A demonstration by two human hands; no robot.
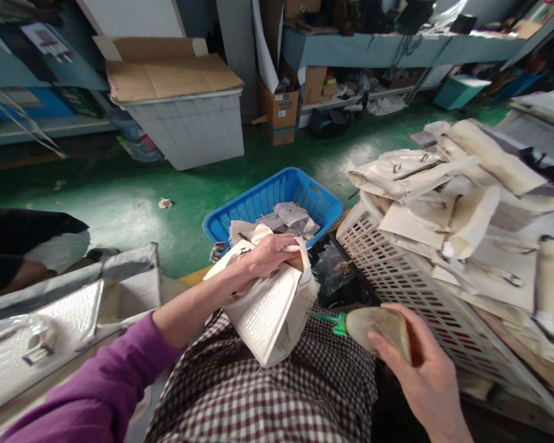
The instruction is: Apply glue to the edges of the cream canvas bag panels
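Note:
My left hand (271, 255) is closed on the upper edge of a white handbag (264, 307) with a crocodile-like embossed panel, tilted above my checked apron (258, 409). Its fingertips are partly hidden in the folds at the bag's opening. To the right, my right hand (422, 369) grips a squeeze bottle (373, 329), pale and stained, lying sideways. The bottle's green nozzle (339, 325) points left at the bag's side; whether its tip touches the bag I cannot tell.
Beyond the bag, a blue basket (221, 215) holds grey-white pieces. A white crate (397, 277) piled with white bags (471, 227) stands right. More white bag parts (50, 332) lie left, near a person's leg (32, 277). A grey bin (194, 126) stands behind on the green floor.

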